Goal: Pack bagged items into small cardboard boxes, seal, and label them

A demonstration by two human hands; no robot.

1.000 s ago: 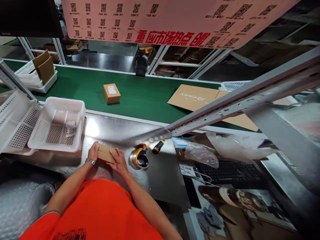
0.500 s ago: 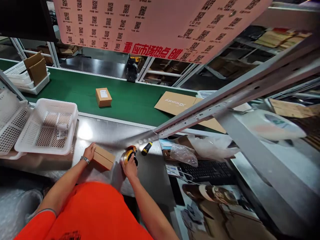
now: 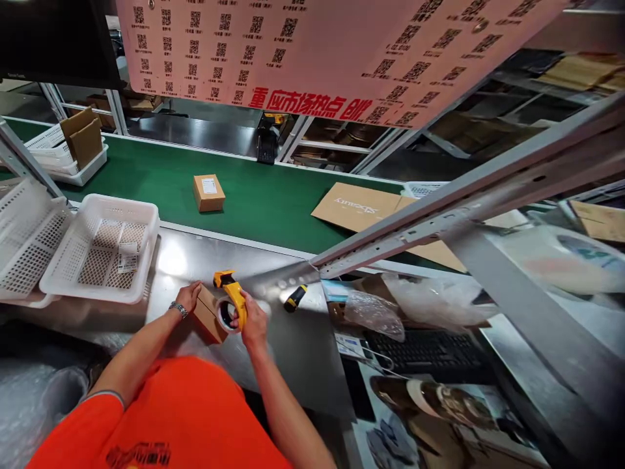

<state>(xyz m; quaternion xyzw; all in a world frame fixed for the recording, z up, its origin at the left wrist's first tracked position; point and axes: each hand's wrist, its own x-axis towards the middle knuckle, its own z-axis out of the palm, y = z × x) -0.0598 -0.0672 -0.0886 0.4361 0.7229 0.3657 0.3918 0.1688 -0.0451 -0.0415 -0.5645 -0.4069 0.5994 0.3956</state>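
On the metal bench, my left hand grips the far left end of a small brown cardboard box. A wristwatch circles that wrist. My right hand is closed around a yellow tape dispenser with a roll of tape in it. The dispenser is raised over the right side of the box and hides part of it; whether the two touch I cannot tell. To the right of my right hand lies a black and yellow handled tool.
A white plastic basket holding a label stands to the left. Behind the bench, the green conveyor carries a labelled carton and flattened cardboard. A slanted metal beam crosses the right side, near a keyboard.
My right hand has lifted the tape dispenser off the bench, turned it and brought it left to the box. My left hand stays on the box. The view has shifted slightly.
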